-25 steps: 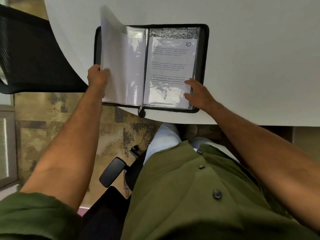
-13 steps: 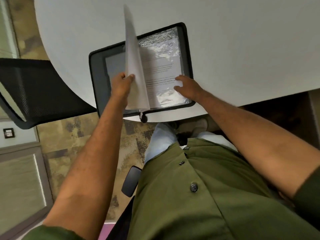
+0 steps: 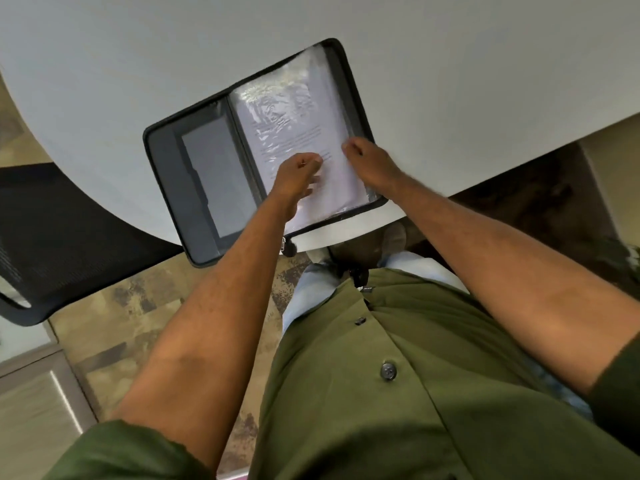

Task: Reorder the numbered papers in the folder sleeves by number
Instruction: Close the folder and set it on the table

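a zippered black folder [image 3: 194, 188] lies open near the edge of the white worktop [image 3: 138, 64], part of it overhanging the rim, with every clear sleeve stacked on its right half and the grey inner cover on the left bare. the top sleeve [image 3: 298, 109] holds a printed paper whose text is legible only as lines; its number cannot be read through the glare, so the order of the pages cannot be judged, and by the look of it the sorting is not shown as finished.

the left hand [image 3: 298, 176] rests on the lower inner part of the sleeve stack, beside the spine, fingers curled with the tips down on the plastic; whether it pinches a sheet cannot be told. the right hand [image 3: 370, 161] sits at the stack's outer edge, fingers bent over that edge as if gripping or thumbing the sleeves there. both hands are in contact with the stack, just beside one another, with the paper showing between them.

a black mesh chair [image 3: 52, 237] stands to the left of the worktop, above a patterned carpet [image 3: 138, 306].
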A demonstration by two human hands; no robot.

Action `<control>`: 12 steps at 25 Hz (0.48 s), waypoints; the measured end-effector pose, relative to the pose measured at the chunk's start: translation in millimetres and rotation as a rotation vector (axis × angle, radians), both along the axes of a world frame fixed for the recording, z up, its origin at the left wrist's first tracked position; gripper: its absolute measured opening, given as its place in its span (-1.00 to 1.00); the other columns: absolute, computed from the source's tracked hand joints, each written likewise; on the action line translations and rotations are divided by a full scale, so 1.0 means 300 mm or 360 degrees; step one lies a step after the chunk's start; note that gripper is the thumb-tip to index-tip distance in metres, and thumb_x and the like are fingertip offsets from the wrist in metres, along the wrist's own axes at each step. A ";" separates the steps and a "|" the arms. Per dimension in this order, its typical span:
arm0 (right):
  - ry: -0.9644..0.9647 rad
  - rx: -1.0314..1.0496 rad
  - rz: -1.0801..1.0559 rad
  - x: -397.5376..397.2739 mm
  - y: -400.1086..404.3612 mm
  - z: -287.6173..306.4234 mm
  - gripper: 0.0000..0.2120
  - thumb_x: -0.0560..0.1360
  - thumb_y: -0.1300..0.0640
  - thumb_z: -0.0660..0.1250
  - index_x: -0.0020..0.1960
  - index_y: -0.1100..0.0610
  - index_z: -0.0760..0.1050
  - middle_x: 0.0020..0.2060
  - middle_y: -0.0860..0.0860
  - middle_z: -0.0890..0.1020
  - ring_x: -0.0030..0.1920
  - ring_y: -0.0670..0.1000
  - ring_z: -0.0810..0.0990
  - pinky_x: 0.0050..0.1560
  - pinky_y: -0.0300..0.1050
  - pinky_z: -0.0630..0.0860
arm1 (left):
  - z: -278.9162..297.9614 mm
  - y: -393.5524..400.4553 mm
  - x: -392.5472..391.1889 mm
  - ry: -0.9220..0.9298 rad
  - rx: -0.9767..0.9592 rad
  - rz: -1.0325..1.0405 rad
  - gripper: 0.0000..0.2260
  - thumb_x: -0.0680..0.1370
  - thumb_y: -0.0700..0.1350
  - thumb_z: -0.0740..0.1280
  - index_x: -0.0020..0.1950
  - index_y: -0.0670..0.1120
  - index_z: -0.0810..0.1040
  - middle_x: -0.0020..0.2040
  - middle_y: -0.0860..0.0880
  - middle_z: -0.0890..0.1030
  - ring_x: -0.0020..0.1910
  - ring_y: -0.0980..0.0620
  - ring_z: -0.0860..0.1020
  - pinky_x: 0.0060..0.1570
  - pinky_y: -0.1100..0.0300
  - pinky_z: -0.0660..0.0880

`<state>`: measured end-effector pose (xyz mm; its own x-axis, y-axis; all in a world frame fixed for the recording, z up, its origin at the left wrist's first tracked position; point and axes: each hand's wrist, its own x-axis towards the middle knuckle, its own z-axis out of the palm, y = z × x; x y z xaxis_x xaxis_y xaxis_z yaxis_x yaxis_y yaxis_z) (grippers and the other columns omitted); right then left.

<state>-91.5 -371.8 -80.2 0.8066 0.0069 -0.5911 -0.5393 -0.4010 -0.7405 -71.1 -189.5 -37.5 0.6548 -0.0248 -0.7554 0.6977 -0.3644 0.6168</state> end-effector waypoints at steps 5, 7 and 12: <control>-0.0164 -0.0273 -0.0230 -0.048 0.055 -0.050 -0.48 0.65 0.09 0.25 0.58 0.08 0.25 0.50 0.10 0.37 0.42 0.09 0.46 0.38 -0.08 0.42 | -0.073 0.192 -0.009 -0.0249 0.0251 -0.0136 -0.90 0.65 -0.11 0.34 0.13 -0.06 0.61 0.06 0.01 0.63 0.02 0.06 0.56 0.05 0.18 0.50; -0.0217 -0.0413 -0.0164 -0.080 0.082 -0.071 -0.49 0.61 0.19 0.26 0.55 0.12 0.31 0.50 0.13 0.36 0.45 0.12 0.40 0.42 -0.11 0.36 | -0.096 0.343 -0.010 -0.0323 0.0479 -0.0172 -0.82 0.64 -0.13 0.33 0.22 -0.10 0.61 0.13 -0.01 0.62 0.10 0.01 0.57 0.16 0.13 0.51; -0.0167 -0.0672 0.0018 -0.173 0.163 -0.124 -0.43 0.56 0.12 0.26 0.55 0.09 0.28 0.59 0.13 0.21 0.56 0.19 0.20 0.57 0.13 0.21 | -0.167 0.750 -0.071 -0.0381 0.1123 -0.0297 -0.68 0.55 -0.07 0.36 0.29 -0.10 0.58 0.29 -0.16 0.58 0.28 -0.17 0.53 0.29 0.00 0.45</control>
<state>-143.5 -323.0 -117.5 0.8636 -0.2086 -0.4590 -0.4637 -0.6860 -0.5608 -92.3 35.4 -87.6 0.8348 0.2845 -0.4713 0.4628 -0.8263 0.3210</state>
